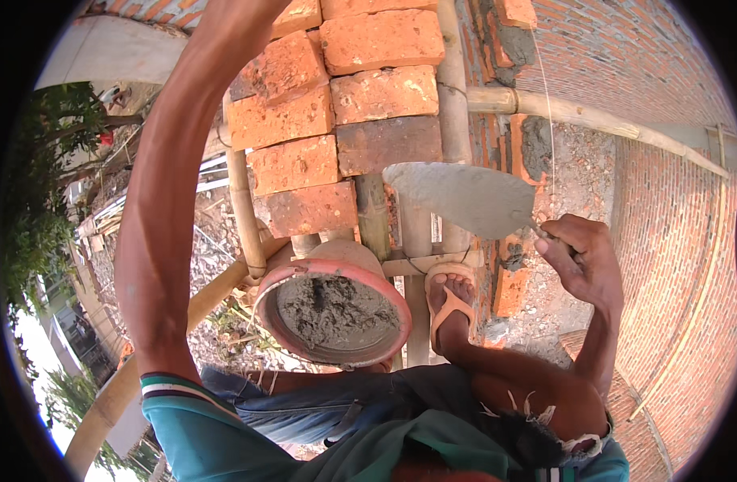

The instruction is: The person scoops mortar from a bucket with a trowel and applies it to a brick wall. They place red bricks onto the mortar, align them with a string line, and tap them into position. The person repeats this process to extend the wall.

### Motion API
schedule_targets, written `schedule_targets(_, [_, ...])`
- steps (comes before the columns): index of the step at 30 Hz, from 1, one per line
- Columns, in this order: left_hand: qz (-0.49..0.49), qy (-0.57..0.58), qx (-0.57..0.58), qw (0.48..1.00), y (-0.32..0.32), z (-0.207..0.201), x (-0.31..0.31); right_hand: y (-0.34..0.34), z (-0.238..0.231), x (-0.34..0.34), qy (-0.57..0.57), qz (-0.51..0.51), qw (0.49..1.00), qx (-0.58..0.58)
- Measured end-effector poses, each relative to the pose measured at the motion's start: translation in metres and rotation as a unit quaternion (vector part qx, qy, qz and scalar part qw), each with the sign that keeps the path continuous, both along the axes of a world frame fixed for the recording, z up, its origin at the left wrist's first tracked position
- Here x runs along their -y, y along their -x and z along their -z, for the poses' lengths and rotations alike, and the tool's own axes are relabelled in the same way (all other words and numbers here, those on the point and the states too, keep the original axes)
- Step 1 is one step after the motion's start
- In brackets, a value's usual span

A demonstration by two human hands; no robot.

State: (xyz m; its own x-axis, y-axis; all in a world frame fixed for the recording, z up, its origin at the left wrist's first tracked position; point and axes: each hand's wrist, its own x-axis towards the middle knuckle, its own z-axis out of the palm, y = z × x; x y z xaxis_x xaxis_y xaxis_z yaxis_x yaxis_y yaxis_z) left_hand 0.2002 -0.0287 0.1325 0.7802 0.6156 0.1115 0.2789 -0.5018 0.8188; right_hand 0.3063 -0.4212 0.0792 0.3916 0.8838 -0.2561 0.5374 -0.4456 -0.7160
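Note:
My right hand (587, 257) is closed around the handle of a pointed trowel (465, 197). Its broad grey blade lies nearly level, tip to the left, just below the stacked orange bricks (384, 96). No mortar heap shows on the blade. My left forearm (163, 201) stretches up past the left side of the stack, and the hand itself is beyond the upper edge. Between my legs and the bricks stands a reddish bucket (396, 297) partly filled with wet grey mortar (340, 313).
Bamboo scaffold poles (453, 88) run beside and under the stack, with a crossing pole (577, 112) at right. A low brick course (510, 289) with mortar lies near my sandalled foot (453, 305). A thin string (549, 104) hangs above it. A tall brick wall (690, 265) stands at right.

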Motion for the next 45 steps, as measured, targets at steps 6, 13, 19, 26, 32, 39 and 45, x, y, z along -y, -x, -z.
schedule_targets(6, [0.093, -0.151, -0.207, 0.962, 0.146, 0.069, -0.012, 0.045, -0.03, -0.025, 0.007, -0.255, 0.958, 0.129])
schedule_targets(13, [0.046, -0.07, -0.187, 0.979, 0.223, 0.133, -0.001, 0.17, -0.025, -0.09, 0.063, -0.499, 0.812, 0.295])
schedule_targets(19, [0.022, -0.106, -0.15, 0.983, 0.21, 0.135, -0.027, 0.156, -0.012, -0.087, 0.005, -0.475, 0.874, 0.105])
schedule_targets(26, [0.051, -0.074, -0.065, 0.994, 0.194, 0.143, -0.038, 0.158, -0.048, -0.085, 0.119, -0.379, 0.911, 0.111])
schedule_targets(32, [0.048, -0.109, -0.06, 0.991, 0.187, 0.135, -0.032, 0.114, -0.027, -0.047, 0.077, -0.281, 0.956, -0.015])
schedule_targets(39, [-0.017, -0.133, -0.152, 0.979, 0.178, 0.143, -0.03, 0.03, -0.044, 0.037, 0.03, 0.104, 0.989, -0.102])
schedule_targets(45, [-0.046, -0.138, -0.172, 0.974, 0.177, 0.15, -0.035, -0.078, -0.007, 0.068, -0.013, 0.314, 0.945, 0.093])
